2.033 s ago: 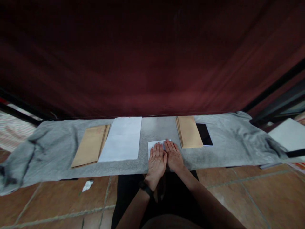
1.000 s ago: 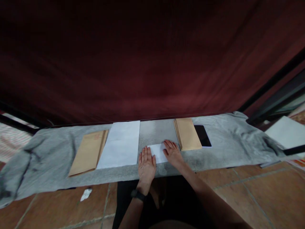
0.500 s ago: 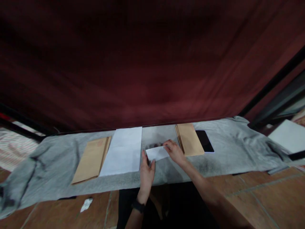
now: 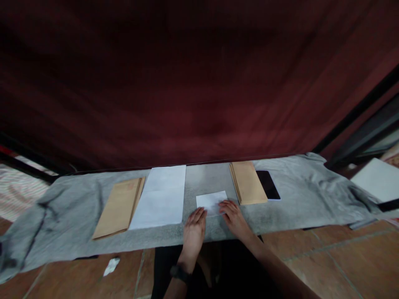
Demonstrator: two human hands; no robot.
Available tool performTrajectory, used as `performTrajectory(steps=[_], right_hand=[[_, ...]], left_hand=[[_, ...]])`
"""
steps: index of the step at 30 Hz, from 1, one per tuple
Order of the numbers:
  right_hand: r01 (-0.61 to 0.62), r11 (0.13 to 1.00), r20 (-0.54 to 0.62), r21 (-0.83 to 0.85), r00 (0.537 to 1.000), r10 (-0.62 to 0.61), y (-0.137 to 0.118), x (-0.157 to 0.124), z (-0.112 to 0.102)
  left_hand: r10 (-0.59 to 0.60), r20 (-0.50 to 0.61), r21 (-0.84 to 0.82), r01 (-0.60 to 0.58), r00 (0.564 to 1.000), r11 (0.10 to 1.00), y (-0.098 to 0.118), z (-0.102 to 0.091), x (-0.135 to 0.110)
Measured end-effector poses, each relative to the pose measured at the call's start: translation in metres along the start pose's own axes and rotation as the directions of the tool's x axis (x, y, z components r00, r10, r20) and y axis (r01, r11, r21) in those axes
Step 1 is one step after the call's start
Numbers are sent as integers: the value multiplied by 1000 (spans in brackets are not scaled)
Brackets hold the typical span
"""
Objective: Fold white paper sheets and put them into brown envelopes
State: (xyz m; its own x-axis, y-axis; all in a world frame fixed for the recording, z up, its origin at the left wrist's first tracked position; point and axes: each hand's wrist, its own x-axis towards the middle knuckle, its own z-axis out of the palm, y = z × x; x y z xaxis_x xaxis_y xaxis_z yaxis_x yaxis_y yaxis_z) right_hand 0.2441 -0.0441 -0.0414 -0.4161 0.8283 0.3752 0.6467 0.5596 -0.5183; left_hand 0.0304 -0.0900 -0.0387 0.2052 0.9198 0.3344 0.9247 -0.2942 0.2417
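Observation:
A small white sheet of paper (image 4: 212,200), seemingly folded, lies flat on the grey cloth in front of me. My left hand (image 4: 195,224) rests palm down with its fingertips on the paper's lower left corner. On the paper's right side, the fingers of my right hand (image 4: 230,212) press down, slightly bent and apart. Neither hand grips anything. Left of the paper lies a stack of large white sheets (image 4: 162,199). To the right is a pile of brown envelopes (image 4: 249,182).
Another pile of brown envelopes (image 4: 116,209) lies at the left. A dark-screened tablet or phone (image 4: 268,185) is partly under the right pile. Grey cloth (image 4: 305,187) covers the narrow bench. Behind it hangs a dark red curtain (image 4: 199,104). A crumpled white scrap (image 4: 111,266) lies on the tiled floor.
The small paper has come down from between my hands to lie flat on the cloth. Both hands have let go of its edges and turned palm down onto it.

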Motion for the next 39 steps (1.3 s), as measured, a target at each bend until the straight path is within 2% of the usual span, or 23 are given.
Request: performTrajectory(steps=[4,8,12,15,19,22,30,39], right_hand=[[-16,1000,21,3,1000,15,-3,-6,-5],[18,1000,72,-13,997,-17,-16,-5,-9],[56,992,91,-117,995,-45,-31,-9,-1],[56,977,88,-208,995,-39,-36,-14,9],[99,949,74,-300,994,-81,-36,-23,19],[105,935,47,-338,994,-95,-35,-29,20],[-32,920,-49,-391,999,15,-27,-44,15],[-58,919,-67,-390,997,34,-19,-54,7]], left_hand=[[12,57,79,-16,998,997,3,1,-8],[4,57,96,-10,998,995,2,-2,-9],[-35,34,91,32,999,995,8,-4,-10],[-79,-14,58,79,997,995,22,-3,-7],[-29,-7,18,29,1000,999,47,8,0],[-47,-22,42,48,999,998,57,18,0],[-141,-116,89,152,983,984,47,21,-14],[-223,-151,104,240,963,965,35,17,-18]])
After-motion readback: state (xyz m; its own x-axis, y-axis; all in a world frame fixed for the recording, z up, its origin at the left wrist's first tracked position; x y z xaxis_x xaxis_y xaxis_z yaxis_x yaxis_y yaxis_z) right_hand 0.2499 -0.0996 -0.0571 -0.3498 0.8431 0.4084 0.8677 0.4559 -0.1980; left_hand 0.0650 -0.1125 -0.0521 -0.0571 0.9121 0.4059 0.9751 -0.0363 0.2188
